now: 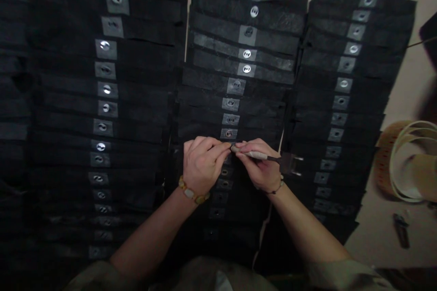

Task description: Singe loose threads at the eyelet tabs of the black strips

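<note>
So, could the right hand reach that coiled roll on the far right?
Probably yes: the right hand is on that side; black strips lie flat before the coiled roll, though it holds a pale-handled tool.

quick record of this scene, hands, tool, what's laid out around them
left hand: fingertips pressed in beside the tool's tip, above a black strip; anything pinched is too small to tell
right hand: holds a pale-handled tool
near right hand: two-pin electric plug
laid out: three columns of overlapping black strips, each with a metal eyelet on a grey patch
wrists: beaded bracelet on left, thin cord bracelet on right
far right: roll of perforated brown tape
</note>
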Demonstrator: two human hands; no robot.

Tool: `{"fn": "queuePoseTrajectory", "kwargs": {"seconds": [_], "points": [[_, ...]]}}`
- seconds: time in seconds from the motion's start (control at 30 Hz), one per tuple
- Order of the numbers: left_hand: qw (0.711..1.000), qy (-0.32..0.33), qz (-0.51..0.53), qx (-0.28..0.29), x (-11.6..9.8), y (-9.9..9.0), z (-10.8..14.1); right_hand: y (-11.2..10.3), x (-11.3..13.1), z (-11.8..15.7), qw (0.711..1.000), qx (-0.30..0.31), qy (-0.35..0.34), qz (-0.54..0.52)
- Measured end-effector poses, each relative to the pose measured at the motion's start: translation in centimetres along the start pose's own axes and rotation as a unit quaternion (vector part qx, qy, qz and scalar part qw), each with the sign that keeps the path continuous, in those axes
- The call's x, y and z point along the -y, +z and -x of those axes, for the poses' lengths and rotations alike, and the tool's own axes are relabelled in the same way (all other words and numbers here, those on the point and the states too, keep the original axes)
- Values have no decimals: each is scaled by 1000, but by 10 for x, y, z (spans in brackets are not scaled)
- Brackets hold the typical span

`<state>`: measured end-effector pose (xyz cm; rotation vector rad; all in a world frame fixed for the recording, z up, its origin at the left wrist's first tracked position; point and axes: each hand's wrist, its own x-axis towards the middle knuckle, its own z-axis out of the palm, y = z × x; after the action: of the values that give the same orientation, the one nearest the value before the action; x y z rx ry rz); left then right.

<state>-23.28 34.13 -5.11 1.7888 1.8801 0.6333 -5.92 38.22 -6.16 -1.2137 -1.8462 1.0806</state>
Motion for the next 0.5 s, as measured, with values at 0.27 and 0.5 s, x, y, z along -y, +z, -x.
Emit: {"fn": "queuePoseTrajectory", "kwargs": {"seconds": [0.27,0.5], "points": [[998,-44,24,22,3,1,0,2,12,-13,992,77,-18,96],[997,-55,38,34,3,-2,-1,-2,27,-30,971,141,-68,181]]}}
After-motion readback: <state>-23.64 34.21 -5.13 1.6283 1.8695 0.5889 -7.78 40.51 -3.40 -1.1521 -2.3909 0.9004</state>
